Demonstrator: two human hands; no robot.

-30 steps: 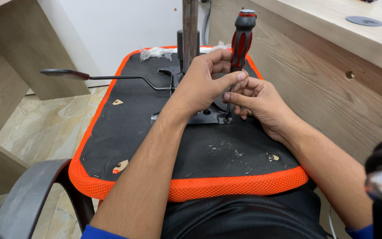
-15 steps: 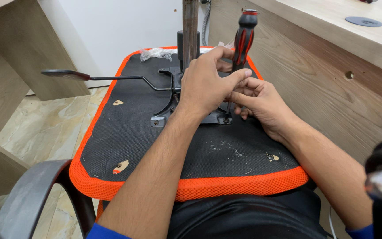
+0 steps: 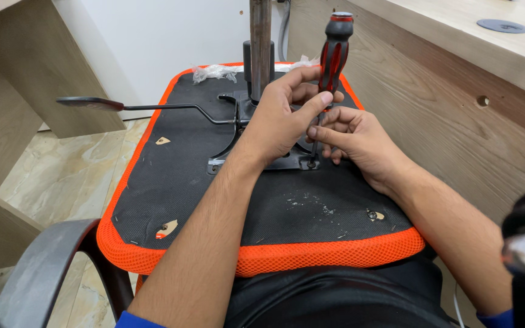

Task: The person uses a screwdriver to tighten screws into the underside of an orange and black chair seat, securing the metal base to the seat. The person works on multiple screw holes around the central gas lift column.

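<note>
The left hand [image 3: 284, 115] is closed around the lower handle of one red-and-black screwdriver [image 3: 334, 54], which stands upright just beyond its fingers, while the right hand [image 3: 353, 136], fingers pinched together, steadies the shaft directly beneath the left. The tip meets a screw [image 3: 312, 163] in the single metal mounting plate [image 3: 274, 161] below both hands, on the black underside of one upturned orange-edged chair seat [image 3: 171, 182]; one gas-lift column [image 3: 260, 42] rises just beyond the left hand, one lever [image 3: 129, 106] to its left.
</note>
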